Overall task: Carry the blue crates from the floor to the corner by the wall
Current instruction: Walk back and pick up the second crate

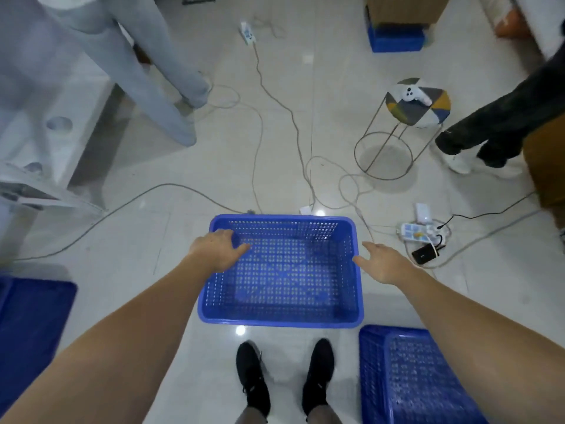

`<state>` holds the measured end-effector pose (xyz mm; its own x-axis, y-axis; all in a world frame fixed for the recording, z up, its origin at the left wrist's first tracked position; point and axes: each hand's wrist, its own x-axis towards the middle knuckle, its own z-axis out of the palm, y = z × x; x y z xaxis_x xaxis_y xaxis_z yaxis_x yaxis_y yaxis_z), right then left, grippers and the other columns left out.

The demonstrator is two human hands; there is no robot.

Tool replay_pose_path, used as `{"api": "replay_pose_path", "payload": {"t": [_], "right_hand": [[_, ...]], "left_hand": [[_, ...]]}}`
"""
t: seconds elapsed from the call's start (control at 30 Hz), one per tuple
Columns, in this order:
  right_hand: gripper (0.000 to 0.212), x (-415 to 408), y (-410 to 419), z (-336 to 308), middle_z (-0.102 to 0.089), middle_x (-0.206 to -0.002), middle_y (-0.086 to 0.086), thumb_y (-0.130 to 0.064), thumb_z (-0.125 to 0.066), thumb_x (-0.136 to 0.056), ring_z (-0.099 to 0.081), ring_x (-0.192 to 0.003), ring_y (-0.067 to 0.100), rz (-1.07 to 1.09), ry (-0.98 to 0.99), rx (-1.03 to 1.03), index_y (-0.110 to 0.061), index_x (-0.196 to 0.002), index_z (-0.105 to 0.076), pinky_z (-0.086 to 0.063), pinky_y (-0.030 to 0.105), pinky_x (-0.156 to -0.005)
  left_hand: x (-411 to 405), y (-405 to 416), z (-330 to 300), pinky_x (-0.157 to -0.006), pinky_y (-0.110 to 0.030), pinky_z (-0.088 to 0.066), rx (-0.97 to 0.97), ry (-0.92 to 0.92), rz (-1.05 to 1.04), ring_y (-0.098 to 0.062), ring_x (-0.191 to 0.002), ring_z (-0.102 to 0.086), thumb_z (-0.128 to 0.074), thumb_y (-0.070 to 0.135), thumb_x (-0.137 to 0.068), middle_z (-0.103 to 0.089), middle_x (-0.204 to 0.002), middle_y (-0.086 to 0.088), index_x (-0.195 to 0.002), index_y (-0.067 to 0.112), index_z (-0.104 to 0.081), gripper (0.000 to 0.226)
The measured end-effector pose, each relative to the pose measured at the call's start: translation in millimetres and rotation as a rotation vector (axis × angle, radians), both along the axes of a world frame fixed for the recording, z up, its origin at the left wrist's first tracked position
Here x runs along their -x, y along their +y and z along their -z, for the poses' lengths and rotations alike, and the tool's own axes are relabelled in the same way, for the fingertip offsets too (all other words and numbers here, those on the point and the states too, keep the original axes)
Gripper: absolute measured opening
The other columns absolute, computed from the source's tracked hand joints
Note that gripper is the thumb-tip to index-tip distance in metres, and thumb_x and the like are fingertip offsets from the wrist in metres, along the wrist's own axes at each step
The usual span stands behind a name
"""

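Floor: pale glossy tiles [171, 228] with light glare, crossed by loose grey cables [260, 139].
Open crate: a blue perforated crate [281, 289] sits upright and empty on the floor just ahead of two black shoes [253, 377].
Left hand: the left hand [217, 249] lies on the crate's far-left rim, fingers curled over the edge into the crate.
Right hand: the right hand [382, 264] is spread open beside the crate's right rim, fingertips near or touching it; no grip visible.
Other crates: an upturned crate [409, 377] lies near the right foot; another crate [30, 325] lies at the left edge; a fourth crate [397, 38] stands far off under a cardboard box [403, 9].
In the way: a wire-legged stool [415, 105] with a white controller [411, 94] on it, a power strip [415, 232] with plugs right of the open crate.
Bystanders: legs in light trousers [146, 71] at upper left, legs in dark trousers [501, 123] at right.
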<state>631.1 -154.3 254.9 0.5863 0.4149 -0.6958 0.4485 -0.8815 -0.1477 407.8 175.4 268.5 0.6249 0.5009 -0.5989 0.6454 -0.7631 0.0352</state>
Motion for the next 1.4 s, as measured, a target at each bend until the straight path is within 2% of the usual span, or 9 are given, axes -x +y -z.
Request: {"api": "replay_pose_path", "payload": {"t": [0.3,0.43,0.57,0.7,0.9,1.07,1.2,1.33,1.4], "right_hand": [[0.076,-22.7,5.5,179.8,-0.041,-0.153,0.012,-0.061,-0.041,-0.096,-0.048,-0.131,0.033,0.144,0.071,0.049,-0.020,-0.157,-0.024,-0.042,0.045,-0.104],[0.076,-23.1,2.1,245.5,-0.038,-0.152,0.014,-0.058,-0.044,-0.096,-0.045,-0.132,0.037,0.231,0.031,0.048,-0.021,-0.158,-0.020,-0.043,0.047,-0.103],[0.086,-22.7,-2.5,294.6,-0.030,-0.156,0.018,-0.056,-0.050,-0.094,-0.039,-0.135,0.041,0.378,-0.029,0.051,-0.013,-0.158,-0.013,-0.040,0.052,-0.104],[0.091,-18.7,-6.1,330.3,-0.029,-0.155,0.021,-0.052,-0.056,-0.093,-0.039,-0.135,0.044,0.509,-0.058,0.023,-0.005,-0.156,-0.009,-0.039,0.054,-0.106],[0.076,-10.5,-8.7,366.8,-0.041,-0.145,0.025,-0.038,-0.059,-0.094,-0.051,-0.123,0.046,0.646,-0.051,-0.061,-0.004,-0.150,-0.019,-0.046,0.052,-0.098],[0.051,-15.6,-11.3,383.8,-0.058,-0.121,0.027,-0.027,-0.054,-0.097,-0.060,-0.098,0.043,0.793,-0.068,-0.135,-0.002,-0.136,-0.034,-0.049,0.047,-0.077],[0.040,-22.0,-16.1,394.1,-0.059,-0.115,0.021,-0.026,-0.050,-0.098,-0.054,-0.085,0.034,0.853,-0.072,-0.163,-0.002,-0.130,-0.046,-0.044,0.040,-0.071],[0.031,-30.2,-25.1,405.0,-0.070,-0.098,0.018,-0.027,-0.057,-0.092,-0.066,-0.087,0.036,0.943,-0.052,-0.249,-0.002,-0.111,-0.063,-0.056,0.048,-0.083],[0.027,-33.8,-28.4,409.3,-0.070,-0.081,0.014,-0.026,-0.061,-0.089,-0.066,-0.069,0.030,1.011,-0.018,-0.278,-0.002,-0.100,-0.068,-0.058,0.043,-0.071]], "left_hand": [[26.8,54.8,176.4,-0.094,-0.050,-0.047,-0.039,0.104,-0.125,-0.029,-0.116,-0.055,-0.032,0.084,-0.082,-0.050,-0.142,-0.004,-0.141,0.018,-0.045,0.090],[40.2,64.5,237.7,-0.101,-0.054,-0.041,-0.112,0.110,-0.259,-0.030,-0.137,-0.039,-0.031,0.094,-0.073,-0.033,-0.156,-0.006,-0.154,0.014,-0.025,0.114],[53.5,62.9,289.3,-0.102,-0.057,-0.040,-0.131,0.094,-0.457,-0.033,-0.140,-0.035,-0.031,0.104,-0.057,-0.028,-0.157,-0.010,-0.155,0.009,-0.015,0.138],[66.0,65.8,332.4,-0.104,-0.061,-0.040,-0.072,0.031,-0.671,-0.039,-0.136,-0.042,-0.039,0.104,-0.052,-0.037,-0.153,-0.018,-0.153,0.005,-0.015,0.144],[64.8,72.9,370.3,-0.100,-0.058,-0.044,-0.005,-0.038,-0.834,-0.045,-0.126,-0.049,-0.045,0.085,-0.080,-0.038,-0.145,-0.022,-0.147,0.000,-0.028,0.109],[68.0,84.7,388.6,-0.101,-0.058,-0.042,0.038,-0.149,-0.921,-0.048,-0.123,-0.049,-0.047,0.056,-0.099,-0.041,-0.142,-0.024,-0.140,-0.002,-0.034,0.072],[72.7,88.8,396.9,-0.087,-0.056,-0.048,0.107,-0.199,-0.988,-0.046,-0.105,-0.058,-0.046,0.039,-0.102,-0.053,-0.126,-0.025,-0.130,0.005,-0.032,0.046],[76.0,92.9,402.7,-0.087,-0.056,-0.050,0.077,-0.169,-0.960,-0.046,-0.104,-0.059,-0.047,0.022,-0.101,-0.056,-0.124,-0.026,-0.130,0.004,-0.036,0.035],[78.4,96.0,405.1,-0.090,-0.057,-0.051,0.071,-0.156,-0.933,-0.048,-0.106,-0.059,-0.046,0.015,-0.100,-0.057,-0.124,-0.027,-0.131,0.003,-0.038,0.035]]}}
